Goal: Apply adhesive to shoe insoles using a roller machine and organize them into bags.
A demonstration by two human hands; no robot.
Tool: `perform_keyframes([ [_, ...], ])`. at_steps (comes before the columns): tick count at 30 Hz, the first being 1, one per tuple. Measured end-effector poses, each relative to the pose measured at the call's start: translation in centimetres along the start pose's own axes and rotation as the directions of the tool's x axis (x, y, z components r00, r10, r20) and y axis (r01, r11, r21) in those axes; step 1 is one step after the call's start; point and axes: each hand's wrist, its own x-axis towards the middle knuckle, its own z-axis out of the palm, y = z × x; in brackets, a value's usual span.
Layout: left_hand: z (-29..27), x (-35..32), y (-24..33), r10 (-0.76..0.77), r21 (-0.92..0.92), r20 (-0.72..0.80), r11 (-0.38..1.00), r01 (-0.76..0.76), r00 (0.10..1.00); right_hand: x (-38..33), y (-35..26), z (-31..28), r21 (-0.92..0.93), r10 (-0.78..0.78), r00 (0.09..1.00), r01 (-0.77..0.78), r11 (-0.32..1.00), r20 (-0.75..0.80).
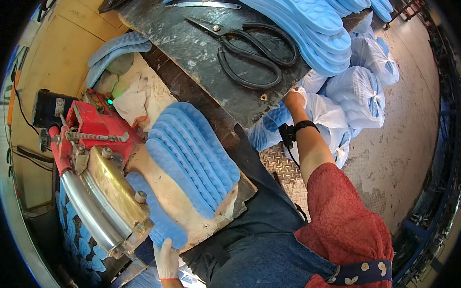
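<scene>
My left hand, in a white knit glove, grips the near end of a single blue insole. That insole lies along the edge of a machine with a brass-coloured curved plate and shiny metal rollers. To its right, a fanned stack of blue insoles rests on the worn worktop. My right hand reaches down past the dark table's corner, its fingers closed at the top of a white plastic bag. The fingertips are partly hidden. A black device is strapped on that wrist.
Black-handled scissors and a thin metal blade lie on the dark table. Stacked blue insoles cover its far right. Several filled, tied bags stand on the floor. Two curved blue pieces lie behind the red machine body.
</scene>
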Motion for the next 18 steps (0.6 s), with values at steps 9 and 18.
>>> perform_keyframes([
  [9, -0.1, -0.5, 1.2, -0.068, 0.291, -0.158, 0.950, 0.112, 0.985, -2.6, -1.5, 0.4, 0.137, -0.127, 0.981, 0.147, 0.980, -0.145],
  [18, 2.6, -3.8, 3.3, 0.195, 0.918, -0.259, 0.354, 0.178, 0.946, -7.4, -0.1, 5.3, 0.334, 0.125, 0.991, -0.104, 0.937, -0.041],
])
